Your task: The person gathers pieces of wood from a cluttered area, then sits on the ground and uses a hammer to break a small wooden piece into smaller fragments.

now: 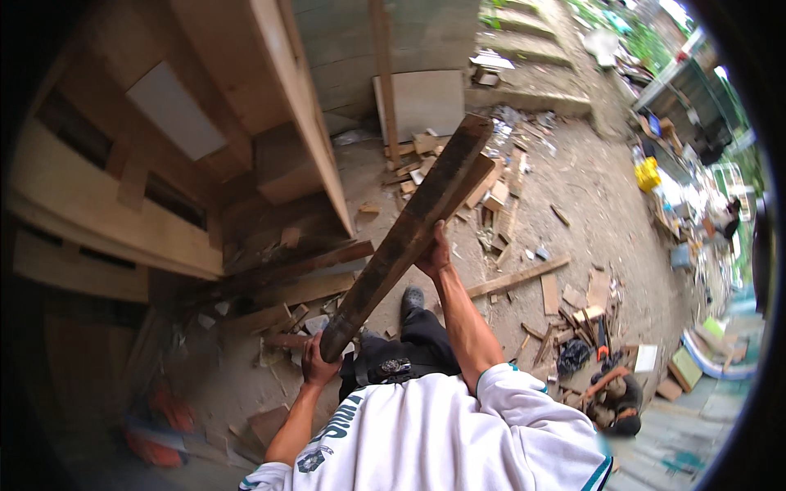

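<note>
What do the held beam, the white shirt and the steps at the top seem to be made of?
Beam: likely solid timber, apparently unpainted and rough, from its dark, patchy brown faces. Shirt: matte fabric, shown by soft folds; fibre unclear. Steps: perhaps concrete or packed earth, going by their dull grey-brown surfaces.

The left hand (pixel 319 364), bare, sits close to the body near waist level, its fingers bent in a grip; the left forearm (pixel 293 425) slants forward and slightly inward. The right hand (pixel 435 255), also bare, reaches farther forward, palm turned inward, one digit pointing ahead and the others partly hidden. The right forearm (pixel 467 315) angles inward from a short sleeve (pixel 512 401).
</note>
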{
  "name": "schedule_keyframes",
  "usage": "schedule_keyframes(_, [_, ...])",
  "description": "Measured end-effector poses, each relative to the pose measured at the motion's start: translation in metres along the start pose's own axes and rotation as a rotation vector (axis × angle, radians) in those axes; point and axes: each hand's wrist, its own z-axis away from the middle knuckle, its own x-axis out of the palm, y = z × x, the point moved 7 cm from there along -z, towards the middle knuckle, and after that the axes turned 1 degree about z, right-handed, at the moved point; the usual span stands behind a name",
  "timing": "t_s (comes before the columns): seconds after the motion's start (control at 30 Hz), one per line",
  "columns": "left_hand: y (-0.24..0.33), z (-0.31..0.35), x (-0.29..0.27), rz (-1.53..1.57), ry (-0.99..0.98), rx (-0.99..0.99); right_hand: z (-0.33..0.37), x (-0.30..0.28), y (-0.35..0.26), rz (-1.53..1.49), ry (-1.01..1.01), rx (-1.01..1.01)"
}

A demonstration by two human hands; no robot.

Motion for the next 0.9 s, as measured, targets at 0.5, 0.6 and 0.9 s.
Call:
schedule_keyframes(0.5, [0.136, -0.195, 0.119, 0.191, -0.567, 0.429, 0.171, -0.058, -0.113, 0.104, 0.485, -0.599])
schedule_keyframes(0.6, [0.240, -0.241, 0.136, 0.444, -0.588, 0.456, 0.184, -0.059, -0.120, 0.114, 0.540, -0.643])
schedule_keyframes(0.9, [0.430, -0.300, 0.171, 0.931, -0.802, 0.356, 0.152, -0.046, -0.165, 0.484, 0.544, -0.595])
